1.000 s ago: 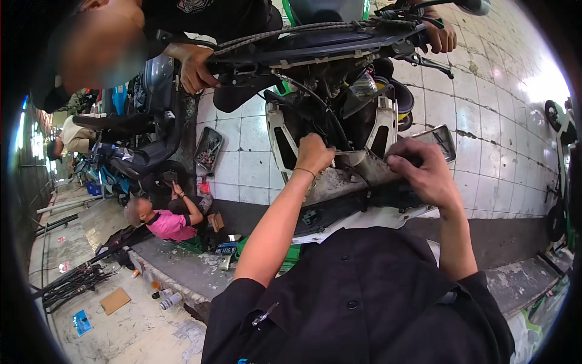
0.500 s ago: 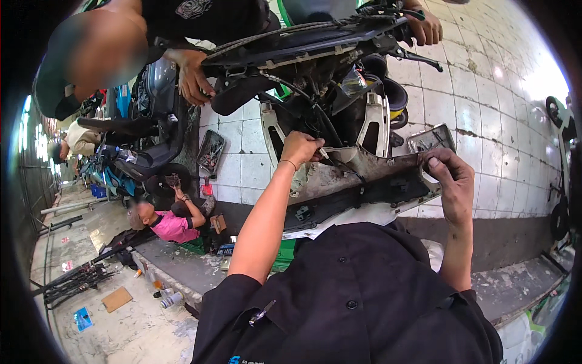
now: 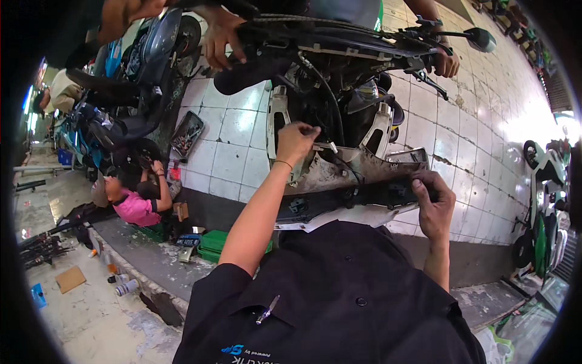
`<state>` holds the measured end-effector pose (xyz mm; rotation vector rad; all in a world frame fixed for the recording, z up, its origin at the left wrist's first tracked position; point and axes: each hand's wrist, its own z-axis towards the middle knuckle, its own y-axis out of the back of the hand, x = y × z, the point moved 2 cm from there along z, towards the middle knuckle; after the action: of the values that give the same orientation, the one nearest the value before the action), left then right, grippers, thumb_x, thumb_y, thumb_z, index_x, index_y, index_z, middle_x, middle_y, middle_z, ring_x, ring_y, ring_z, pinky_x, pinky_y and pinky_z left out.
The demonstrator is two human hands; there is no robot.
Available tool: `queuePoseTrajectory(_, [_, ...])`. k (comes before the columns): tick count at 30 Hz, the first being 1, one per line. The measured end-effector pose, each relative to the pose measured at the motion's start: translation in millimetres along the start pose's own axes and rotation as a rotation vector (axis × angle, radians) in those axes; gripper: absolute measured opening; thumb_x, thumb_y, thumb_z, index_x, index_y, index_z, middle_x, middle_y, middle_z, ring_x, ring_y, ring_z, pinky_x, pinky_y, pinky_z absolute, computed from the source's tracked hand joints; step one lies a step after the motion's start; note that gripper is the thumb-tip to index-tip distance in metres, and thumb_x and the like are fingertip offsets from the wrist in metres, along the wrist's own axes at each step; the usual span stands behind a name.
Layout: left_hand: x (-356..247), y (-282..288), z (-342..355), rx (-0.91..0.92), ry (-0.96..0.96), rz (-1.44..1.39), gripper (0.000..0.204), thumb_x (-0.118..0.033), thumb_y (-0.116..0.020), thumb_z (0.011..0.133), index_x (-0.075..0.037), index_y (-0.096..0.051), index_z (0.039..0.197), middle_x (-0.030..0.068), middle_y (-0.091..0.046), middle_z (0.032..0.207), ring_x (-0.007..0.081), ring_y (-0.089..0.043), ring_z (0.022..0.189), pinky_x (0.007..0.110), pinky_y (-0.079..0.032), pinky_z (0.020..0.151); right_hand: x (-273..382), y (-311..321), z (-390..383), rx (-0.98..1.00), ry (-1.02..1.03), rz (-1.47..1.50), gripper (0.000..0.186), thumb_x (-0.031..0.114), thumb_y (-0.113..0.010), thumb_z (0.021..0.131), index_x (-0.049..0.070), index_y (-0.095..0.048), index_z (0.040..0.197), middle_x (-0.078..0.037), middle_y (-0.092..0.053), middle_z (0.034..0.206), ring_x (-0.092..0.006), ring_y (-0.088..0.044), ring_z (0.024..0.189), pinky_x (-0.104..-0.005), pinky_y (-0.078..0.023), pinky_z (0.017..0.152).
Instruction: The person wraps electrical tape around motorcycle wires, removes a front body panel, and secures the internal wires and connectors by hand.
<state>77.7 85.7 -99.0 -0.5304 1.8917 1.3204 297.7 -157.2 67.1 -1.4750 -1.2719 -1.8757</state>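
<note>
My left hand [image 3: 296,145] is above the opened front of a motorbike, its fingers pinched together. What they hold, if anything, is too dark and small to make out. Just right of those fingertips, a white plug connector [image 3: 333,147] on a dark cable hangs over a dirty grey body panel [image 3: 324,171]. My right hand [image 3: 435,203] is closed on that panel's right end, thumb on the near side. Behind the panel, two pale frame brackets [image 3: 379,128] flank dark wiring and hoses [image 3: 330,100].
Across the bike, another person's hand [image 3: 221,39] rests by the dark grip and another hand [image 3: 447,64] is at the brake lever [image 3: 429,85]. Metal trays of parts [image 3: 187,134] stand on the tiles. A person in pink [image 3: 136,207] sits left, near a green box [image 3: 217,242].
My left hand has left the white connector and moved slightly up and away from it. The right hand stays on the panel's end. The whole view has shifted; a mirror now shows at upper right.
</note>
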Motion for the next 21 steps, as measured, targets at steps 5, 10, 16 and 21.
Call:
queuePoseTrajectory(5, [20.1, 15.0, 8.0, 0.016, -0.058, 0.157, 0.037, -0.036, -0.076, 0.081, -0.004, -0.074, 0.099, 0.0141, -0.074, 0.089, 0.0289, -0.071, 0.084, 0.037, -0.055, 0.078, -0.9, -21.8, -18.6, 0.027, -0.088, -0.002, 0.009, 0.005, -0.062, 0.09, -0.002, -0.067, 0.093, -0.006, -0.068, 0.086, -0.0106, -0.06, 0.077, -0.0253, -0.048, 0.071])
queuePoseTrajectory(10, [18.7, 7.6, 9.7, 0.054, 0.072, 0.127, 0.029, -0.031, -0.074, 0.08, -0.005, -0.076, 0.091, 0.0188, -0.071, 0.104, 0.0367, -0.067, 0.097, 0.043, -0.055, 0.086, -14.0, -94.3, 12.7, 0.242, -0.047, -0.35, 0.023, 0.02, -0.069, 0.084, -0.001, -0.068, 0.092, -0.015, -0.069, 0.078, -0.0241, -0.067, 0.071, -0.0337, -0.052, 0.067])
queuePoseTrajectory(16, [19.7, -4.5, 14.5, -0.07, -0.079, 0.199, 0.034, -0.032, -0.071, 0.08, -0.005, -0.073, 0.1, 0.0205, -0.069, 0.105, 0.0382, -0.067, 0.097, 0.046, -0.054, 0.086, -43.8, -163.9, 71.9, 0.146, 0.192, -0.807, 0.039, 0.04, -0.07, 0.081, 0.003, -0.071, 0.096, -0.02, -0.07, 0.093, -0.0403, -0.068, 0.087, -0.0473, -0.054, 0.077])
queuePoseTrajectory(21, [0.0, -19.1, 19.2, -0.197, -0.175, 0.123, 0.039, -0.036, -0.072, 0.08, -0.009, -0.071, 0.108, 0.0186, -0.068, 0.108, 0.0368, -0.066, 0.099, 0.048, -0.052, 0.088, -50.0, -178.4, 78.3, 0.336, 0.121, -0.963, 0.032, 0.033, -0.066, 0.082, 0.005, -0.071, 0.097, -0.02, -0.069, 0.098, -0.0398, -0.067, 0.093, -0.0496, -0.052, 0.082])
